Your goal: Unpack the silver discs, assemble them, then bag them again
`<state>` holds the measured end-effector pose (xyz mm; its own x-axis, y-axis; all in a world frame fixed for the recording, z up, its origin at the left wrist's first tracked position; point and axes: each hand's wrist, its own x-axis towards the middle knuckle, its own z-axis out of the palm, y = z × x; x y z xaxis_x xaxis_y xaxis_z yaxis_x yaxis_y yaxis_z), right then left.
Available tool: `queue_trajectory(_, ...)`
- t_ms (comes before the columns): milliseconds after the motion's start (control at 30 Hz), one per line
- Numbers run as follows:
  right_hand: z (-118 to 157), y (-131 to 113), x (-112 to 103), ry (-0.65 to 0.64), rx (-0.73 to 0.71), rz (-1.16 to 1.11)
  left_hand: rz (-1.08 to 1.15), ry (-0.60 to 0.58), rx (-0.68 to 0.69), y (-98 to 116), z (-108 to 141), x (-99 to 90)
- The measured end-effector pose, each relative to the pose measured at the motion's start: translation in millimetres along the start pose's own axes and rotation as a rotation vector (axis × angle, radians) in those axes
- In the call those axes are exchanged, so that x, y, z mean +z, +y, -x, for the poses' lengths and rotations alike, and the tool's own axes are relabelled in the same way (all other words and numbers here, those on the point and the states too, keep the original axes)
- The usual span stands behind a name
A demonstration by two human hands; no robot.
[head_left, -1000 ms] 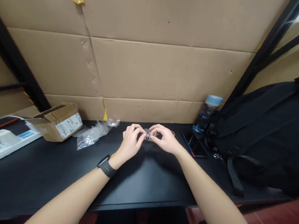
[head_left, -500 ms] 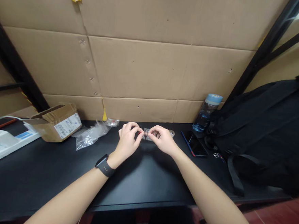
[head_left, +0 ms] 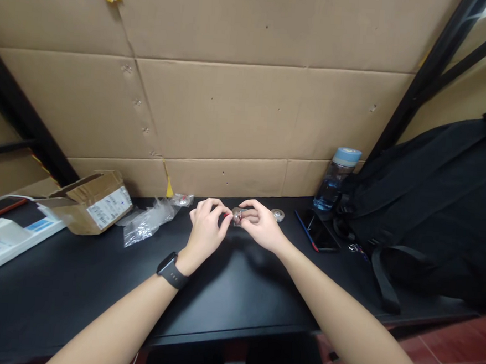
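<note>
Over the back of the black table, my left hand (head_left: 208,224), a dark watch at its wrist, pinches a small red-tipped piece (head_left: 226,214) between thumb and fingers. Close by on the right, my right hand (head_left: 261,225) curls thumb and fingers around the edge of a small, shiny, see-through piece (head_left: 236,217). The two hands almost meet at this piece, and the fingertips cover much of it. Its exact kind is too small to make out. A clear round ring-like thing (head_left: 278,214) lies on the table just past my right hand.
Left of the hands lie crumpled clear plastic bags (head_left: 151,222), an open cardboard box (head_left: 95,202) and a white power strip (head_left: 18,241). To the right are a phone (head_left: 317,230), a water bottle (head_left: 335,180) and a black backpack (head_left: 436,212). Cardboard (head_left: 223,114) walls the back.
My right hand's fingers have spread a little from their tight pinch, with the index finger raised. The round ring-like thing shows more fully now. My left hand keeps its pinch. The view has shifted slightly.
</note>
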<state>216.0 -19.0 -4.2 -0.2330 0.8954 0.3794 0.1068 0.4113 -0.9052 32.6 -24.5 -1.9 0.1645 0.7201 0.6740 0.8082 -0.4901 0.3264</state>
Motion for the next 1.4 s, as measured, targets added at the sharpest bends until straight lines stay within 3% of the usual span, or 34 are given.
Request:
queue_trajectory(400, -3.5, 16.0, 0.9, -0.009, -0.098, 0.068, 0.215, -0.028, -0.056, -6.3, -2.2, 2.2)
queue_trajectory(667, -3.9, 6.8, -2.8, 0.036, -0.153, 0.111, 0.384, -0.033, -0.063, -19.3, -2.7, 14.6)
queue_trajectory(900, -6.8, 15.9, -2.6, -0.019, -0.048, 0.021, 0.395, -0.060, -0.065, -20.7, -3.1, 19.6)
queue_trajectory(1067, -8.6, 11.1, -12.2, 0.010, -0.156, 0.208, 0.299, -0.125, -0.062, -21.5, -6.2, 15.0)
queue_trajectory(1133, -9.7, 5.8, -21.9, 0.031, -0.209, 0.274, 0.222, -0.174, -0.005, -22.4, -6.1, 10.4)
queue_trajectory(1300, -14.6, 1.5, -46.2, 0.113, -0.184, 0.267, 0.079, -0.412, 0.322, -20.0, 1.6, 7.4)
queue_trajectory(1400, -17.9, 6.8, -51.6, 0.144, -0.110, 0.179, 0.040, -0.423, 0.409, -15.3, 5.6, 13.8)
